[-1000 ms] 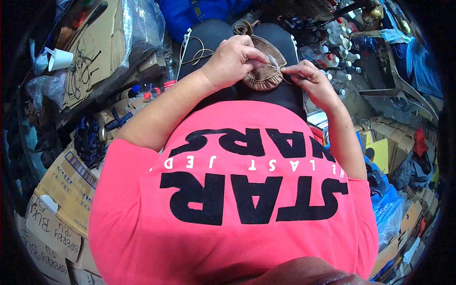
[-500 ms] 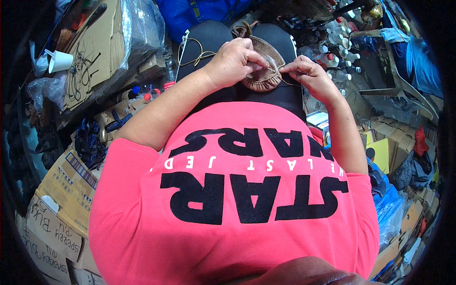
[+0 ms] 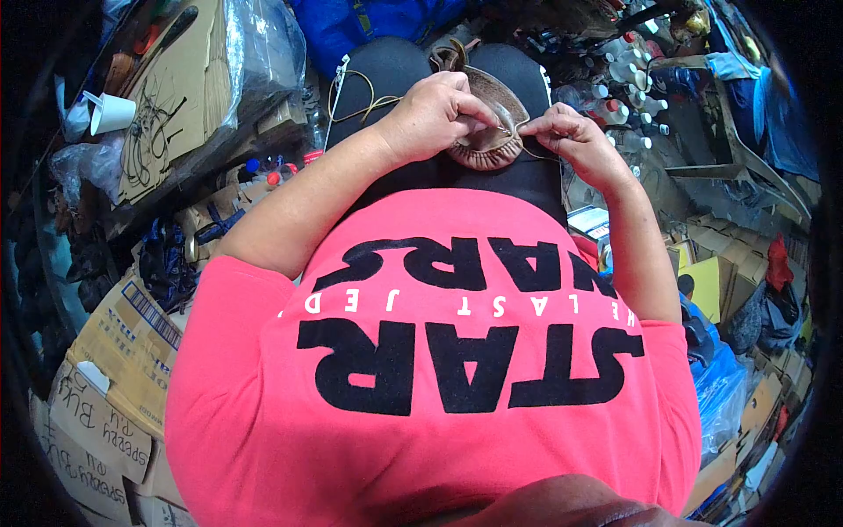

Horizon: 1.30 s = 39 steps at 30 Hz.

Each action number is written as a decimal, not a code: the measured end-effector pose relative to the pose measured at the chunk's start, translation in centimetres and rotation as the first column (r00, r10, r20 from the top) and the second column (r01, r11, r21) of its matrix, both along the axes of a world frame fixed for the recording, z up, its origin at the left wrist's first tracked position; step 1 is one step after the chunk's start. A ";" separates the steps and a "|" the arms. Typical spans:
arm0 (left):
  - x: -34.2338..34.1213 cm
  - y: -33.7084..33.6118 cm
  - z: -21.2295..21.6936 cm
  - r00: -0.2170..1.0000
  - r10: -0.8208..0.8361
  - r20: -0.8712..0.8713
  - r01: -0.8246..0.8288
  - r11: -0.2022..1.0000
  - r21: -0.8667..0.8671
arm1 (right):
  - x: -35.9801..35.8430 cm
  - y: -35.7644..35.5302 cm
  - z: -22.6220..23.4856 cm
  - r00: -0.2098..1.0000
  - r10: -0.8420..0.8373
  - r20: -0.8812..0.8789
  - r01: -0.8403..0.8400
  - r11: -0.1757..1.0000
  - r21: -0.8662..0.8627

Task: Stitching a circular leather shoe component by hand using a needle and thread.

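A brown leather shoe upper [image 3: 488, 157] lies across my lap, its rounded toe with gathered pleats toward my body. My left hand [image 3: 441, 112] is closed over its left side, thumb and index finger pinched at the inner edge of the pleated seam. Across from it, my right hand [image 3: 569, 139] is closed in a pinch at the seam's right end. A thin thread shows just below the right fingers. Any needle in the fingertips is too small to make out. A tan cord [image 3: 373, 107] loops over my left thigh beside the left wrist.
Flattened cardboard [image 3: 176, 105] and clear plastic stand at the left, with a white cup [image 3: 112, 114] beside them. Several plastic bottles [image 3: 625, 75] lie at the far right. Blue sheeting [image 3: 378, 22] is beyond my knees. Cardboard boxes [image 3: 118, 351] crowd the lower left.
Almost nothing differs. The toe of the shoe upper has tilted slightly, showing its pleats more openly, while both hands keep their pinches at the seam.
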State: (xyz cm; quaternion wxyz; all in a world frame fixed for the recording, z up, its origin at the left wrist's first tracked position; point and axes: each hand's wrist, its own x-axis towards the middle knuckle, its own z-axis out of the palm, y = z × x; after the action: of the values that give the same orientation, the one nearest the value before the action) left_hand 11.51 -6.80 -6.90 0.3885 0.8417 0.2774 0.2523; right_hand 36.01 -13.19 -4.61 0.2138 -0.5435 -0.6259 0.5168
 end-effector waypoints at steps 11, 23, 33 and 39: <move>0.0 0.1 0.5 0.999 -0.029 -0.014 0.029 0.999 0.021 | 0.1 0.0 0.3 0.999 0.018 -0.028 -0.018 1.000 -0.001; 0.8 1.0 -0.6 0.992 -0.108 0.058 0.115 0.985 -0.131 | 0.5 0.2 -0.3 0.996 0.026 -0.085 -0.029 0.999 -0.034; 1.3 1.8 1.3 0.973 -0.213 -0.093 0.222 0.971 0.093 | 0.3 0.7 -0.4 0.994 0.110 0.011 -0.109 0.994 -0.006; -0.6 -0.8 1.1 0.997 0.043 -0.069 -0.055 0.981 -0.185 | -1.0 -1.4 -0.3 0.988 -0.114 -0.104 0.114 0.993 -0.004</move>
State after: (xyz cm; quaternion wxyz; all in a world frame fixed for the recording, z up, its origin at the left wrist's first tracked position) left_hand 10.91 -7.60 -5.79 0.4499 0.8023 0.3330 0.2072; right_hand 34.99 -14.62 -4.91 0.2758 -0.5506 -0.5824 0.5307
